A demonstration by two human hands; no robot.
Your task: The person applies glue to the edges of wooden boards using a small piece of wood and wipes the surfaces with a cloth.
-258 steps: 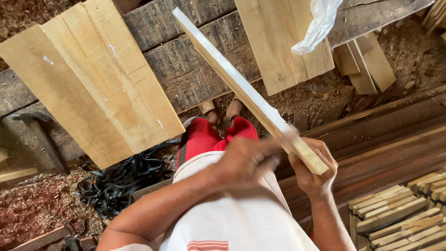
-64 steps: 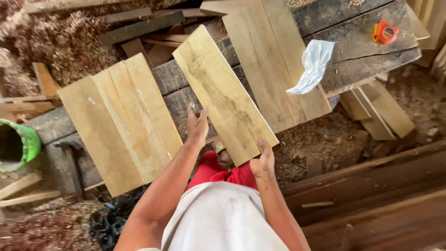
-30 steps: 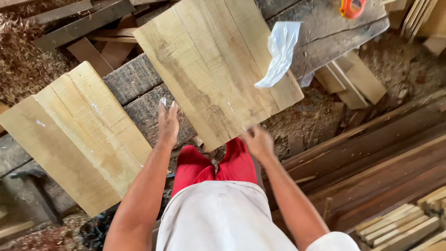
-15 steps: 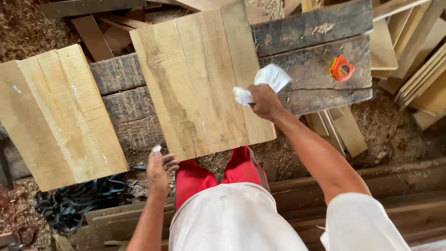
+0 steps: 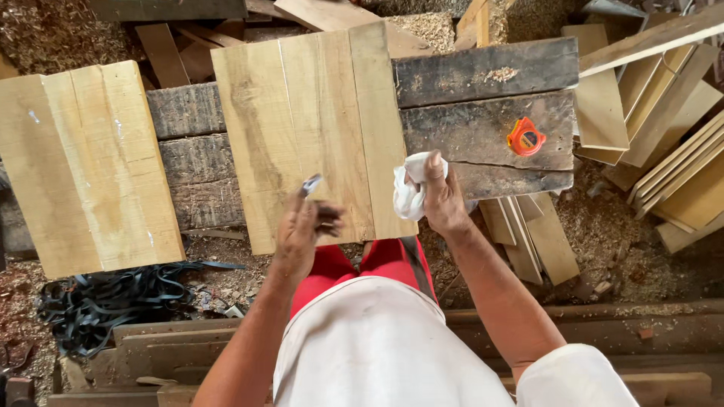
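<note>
A pale wooden panel (image 5: 309, 128) made of three joined boards lies across a dark, rough workbench (image 5: 483, 113). My right hand (image 5: 441, 200) is closed on a crumpled white plastic bag (image 5: 411, 188) at the panel's near right corner. My left hand (image 5: 302, 234) hovers over the panel's near edge, fingers loosely curled, with whitish paste on a raised fingertip. A second pale panel (image 5: 87, 162) lies on the bench to the left.
An orange tape measure (image 5: 526, 137) sits on the bench to the right. Loose boards (image 5: 671, 143) are stacked at the far right, offcuts (image 5: 528, 237) lie below the bench, black straps (image 5: 113, 298) on the floor at left, and dark planks (image 5: 528, 332) by my legs.
My right hand has carried the white bag from the panel's right side down to its near corner. My left hand has risen from beside my leg to the panel's near edge.
</note>
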